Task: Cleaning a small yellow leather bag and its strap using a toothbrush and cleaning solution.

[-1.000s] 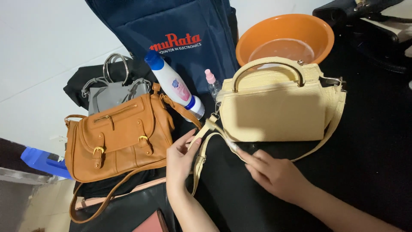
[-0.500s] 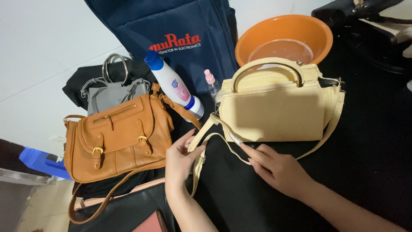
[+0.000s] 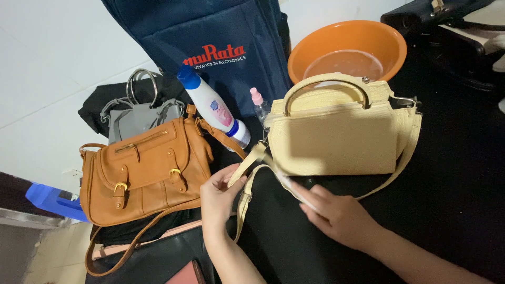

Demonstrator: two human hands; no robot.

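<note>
- Head view: a black worktop [image 3: 452,173] fills the right side. It is dark and a bit shiny.
- A cream bag [image 3: 339,134] lies flat on it, handle pointing away.
- The left hand [image 3: 218,197] pinches the bag's strap [image 3: 247,176] between thumb and fingers, near a buckle.
- The right hand [image 3: 339,215] is curled around the same strap, close under the bag.
- Just left sits a brown bag [image 3: 144,173] with two gold buckles.
- Behind it are a grey bag [image 3: 134,118], a white bottle [image 3: 213,105] with a blue cap, and a small spray bottle [image 3: 259,102].
- A big navy bag [image 3: 210,47] stands at the back, beside an orange bowl [image 3: 347,50].
- The wall [image 3: 58,63] on the left is plain white.
- Low on the left is something blue [image 3: 50,200].
</note>
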